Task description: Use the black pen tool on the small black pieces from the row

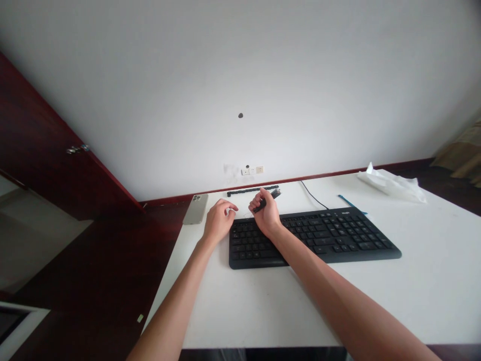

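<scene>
A white desk (pixel 432 286) fills the lower right of the view, set against a white wall (pixel 240 65) with dark red skirting. A dark red cabinet door (pixel 48 145) stands at about 10 o'clock, and a wall socket (pixel 252 170) sits at 12, just above the desk's far edge.

On the desk, a black keyboard (pixel 330 236) lies at the centre, squared to the person. From this view no key looks missing, though the hands hide part of its upper left. A thin black cable (pixel 313 195) runs from it towards 12. At about 1 o'clock a white plastic bag (pixel 391 183) lies crumpled, with a blue strip (pixel 349 202) just nearer. A phone (pixel 196 209) lies face down at about 11, near the desk's left edge. A black bar (pixel 244 191) lies along the far edge, behind the keyboard.

The right hand (pixel 266 213) is clamped on a small black stick (pixel 275 194), pinching it between thumb and fingers above the keyboard's top edge. The left hand (pixel 219 221) is apart from it but close, fingers curled just beside the keyboard's upper left corner. Whether those fingers hold anything, I cannot tell. A faint white loop (pixel 242 214) shows near them, too small to name.
</scene>
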Demonstrator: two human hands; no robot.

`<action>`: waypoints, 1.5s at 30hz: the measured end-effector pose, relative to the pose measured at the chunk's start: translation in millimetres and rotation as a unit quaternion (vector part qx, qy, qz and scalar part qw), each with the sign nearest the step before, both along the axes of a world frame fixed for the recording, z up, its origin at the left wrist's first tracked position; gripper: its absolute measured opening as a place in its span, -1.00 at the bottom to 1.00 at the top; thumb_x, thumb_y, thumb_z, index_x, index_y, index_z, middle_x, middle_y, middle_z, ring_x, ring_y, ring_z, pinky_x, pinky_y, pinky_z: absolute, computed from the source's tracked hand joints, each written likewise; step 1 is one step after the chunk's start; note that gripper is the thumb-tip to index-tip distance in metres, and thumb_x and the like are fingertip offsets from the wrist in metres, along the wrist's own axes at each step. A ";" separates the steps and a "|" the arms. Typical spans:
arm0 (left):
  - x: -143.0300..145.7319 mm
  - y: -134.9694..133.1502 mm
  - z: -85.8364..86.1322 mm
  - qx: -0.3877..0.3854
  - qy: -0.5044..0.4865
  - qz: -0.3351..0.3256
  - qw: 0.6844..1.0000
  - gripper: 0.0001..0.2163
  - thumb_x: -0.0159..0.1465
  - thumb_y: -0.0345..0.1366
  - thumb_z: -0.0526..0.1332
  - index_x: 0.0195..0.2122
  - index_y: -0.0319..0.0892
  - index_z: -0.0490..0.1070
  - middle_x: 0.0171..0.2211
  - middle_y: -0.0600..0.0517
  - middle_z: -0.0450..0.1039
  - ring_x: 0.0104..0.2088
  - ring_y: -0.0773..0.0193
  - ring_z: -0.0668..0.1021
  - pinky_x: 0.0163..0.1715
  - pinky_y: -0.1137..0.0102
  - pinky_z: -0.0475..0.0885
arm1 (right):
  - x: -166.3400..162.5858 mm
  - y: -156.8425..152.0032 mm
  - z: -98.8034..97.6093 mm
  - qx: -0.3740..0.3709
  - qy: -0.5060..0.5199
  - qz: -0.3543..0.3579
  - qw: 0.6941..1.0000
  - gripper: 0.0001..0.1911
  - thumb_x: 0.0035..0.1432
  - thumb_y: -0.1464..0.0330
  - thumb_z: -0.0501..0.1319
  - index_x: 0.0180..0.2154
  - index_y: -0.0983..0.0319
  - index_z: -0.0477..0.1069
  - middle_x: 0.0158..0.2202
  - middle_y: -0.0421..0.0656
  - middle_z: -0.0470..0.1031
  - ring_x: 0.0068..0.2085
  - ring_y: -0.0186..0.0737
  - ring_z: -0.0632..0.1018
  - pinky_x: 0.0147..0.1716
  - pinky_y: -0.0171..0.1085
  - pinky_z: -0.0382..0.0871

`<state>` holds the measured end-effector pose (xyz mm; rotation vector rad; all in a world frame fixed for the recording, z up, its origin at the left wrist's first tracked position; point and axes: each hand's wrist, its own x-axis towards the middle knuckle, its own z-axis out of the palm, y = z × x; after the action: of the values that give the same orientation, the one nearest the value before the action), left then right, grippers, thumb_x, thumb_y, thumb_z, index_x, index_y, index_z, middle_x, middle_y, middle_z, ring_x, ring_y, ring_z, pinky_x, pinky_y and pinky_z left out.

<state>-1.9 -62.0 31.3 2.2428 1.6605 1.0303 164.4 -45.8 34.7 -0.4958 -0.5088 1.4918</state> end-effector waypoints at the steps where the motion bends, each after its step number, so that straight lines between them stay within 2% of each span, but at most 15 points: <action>1: 0.1 -10.9 -1.7 -0.001 0.002 0.000 1.000 -0.78 0.29 -0.47 0.14 -0.30 -0.08 0.57 -0.20 0.06 0.53 -0.33 0.30 0.51 -0.14 0.36 0.42 | -0.3 -0.2 0.3 -0.001 -0.008 -0.001 1.000 -0.52 0.11 0.12 0.35 -0.56 0.17 0.11 -0.57 -0.32 0.00 -0.53 -0.35 0.11 -0.53 -0.28 0.11; 4: -1.9 -36.1 -10.7 -0.013 0.002 -0.006 1.000 -0.71 0.29 -0.52 0.07 -0.27 -0.07 0.56 -0.19 0.05 0.53 -0.26 0.29 0.55 -0.13 0.38 0.42 | -1.3 -1.4 0.9 -0.008 -0.031 0.005 0.999 -0.47 0.11 0.09 0.33 -0.57 0.16 0.03 -0.58 -0.32 -0.04 -0.53 -0.34 0.11 -0.52 -0.26 0.12; 7: -3.0 -45.0 -18.1 -0.030 -0.002 -0.006 1.000 -0.70 0.27 -0.54 0.09 -0.23 -0.07 0.57 -0.20 0.05 0.53 -0.31 0.31 0.54 -0.19 0.39 0.43 | -2.3 -3.9 1.5 -0.014 -0.026 0.024 0.999 -0.44 0.08 0.10 0.35 -0.57 0.16 0.00 -0.57 -0.33 -0.05 -0.52 -0.34 0.11 -0.51 -0.27 0.14; 13: 2.6 -43.0 -18.2 -0.029 0.008 -0.021 0.999 -0.75 0.26 -0.51 0.13 -0.25 -0.08 0.56 -0.26 0.07 0.52 -0.35 0.32 0.52 -0.24 0.40 0.40 | -6.1 -10.4 1.6 -0.034 -0.011 0.072 0.997 -0.44 0.05 0.12 0.42 -0.55 0.16 0.04 -0.55 -0.34 0.00 -0.48 -0.33 0.16 -0.44 -0.29 0.24; 19: 3.4 -44.0 -17.3 -0.034 -0.010 -0.021 0.999 -0.77 0.26 -0.51 0.12 -0.29 -0.09 0.54 -0.27 0.08 0.54 -0.36 0.32 0.52 -0.25 0.40 0.39 | -10.6 -12.1 -1.3 -0.054 -0.025 0.089 0.994 -0.44 0.05 0.11 0.41 -0.55 0.15 0.04 -0.55 -0.34 0.01 -0.49 -0.34 0.15 -0.48 -0.30 0.21; 29: 3.4 -44.2 -14.4 -0.045 -0.028 -0.023 0.998 -0.77 0.26 -0.50 0.12 -0.30 -0.10 0.56 -0.29 0.05 0.55 -0.36 0.31 0.52 -0.26 0.41 0.41 | -12.4 -8.9 -4.3 -0.060 -0.009 0.076 0.995 -0.42 0.05 0.11 0.43 -0.55 0.15 0.03 -0.57 -0.35 0.02 -0.51 -0.36 0.16 -0.50 -0.29 0.22; 37: 3.1 -44.2 -14.3 -0.056 -0.052 -0.022 0.997 -0.77 0.25 -0.50 0.12 -0.32 -0.11 0.56 -0.30 0.05 0.54 -0.36 0.31 0.52 -0.25 0.40 0.40 | -13.3 -10.4 -4.0 -0.112 -0.030 0.081 0.990 -0.47 0.03 0.16 0.45 -0.55 0.16 0.09 -0.58 -0.34 0.09 -0.50 -0.37 0.21 -0.52 -0.32 0.23; 42: -0.9 -40.3 -13.9 -0.058 -0.076 -0.027 0.995 -0.76 0.27 -0.50 0.10 -0.37 -0.11 0.53 -0.30 0.04 0.57 -0.29 0.28 0.57 -0.19 0.40 0.44 | -17.2 -14.2 -6.7 -0.098 -0.063 0.089 0.989 -0.50 0.02 0.15 0.45 -0.54 0.16 0.13 -0.60 -0.33 0.14 -0.51 -0.36 0.23 -0.53 -0.31 0.26; 45: -4.8 -38.3 -13.6 -0.078 -0.096 -0.021 0.992 -0.78 0.26 -0.50 0.11 -0.33 -0.11 0.52 -0.29 0.05 0.59 -0.30 0.28 0.57 -0.19 0.40 0.46 | -19.8 -16.3 -8.0 -0.083 -0.091 0.088 0.988 -0.52 0.00 0.12 0.45 -0.53 0.16 0.18 -0.60 -0.32 0.17 -0.52 -0.36 0.25 -0.53 -0.31 0.26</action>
<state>-6.7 -100.3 17.7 2.0029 1.5490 1.0315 144.6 -62.1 26.7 -0.7388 -0.5856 1.6751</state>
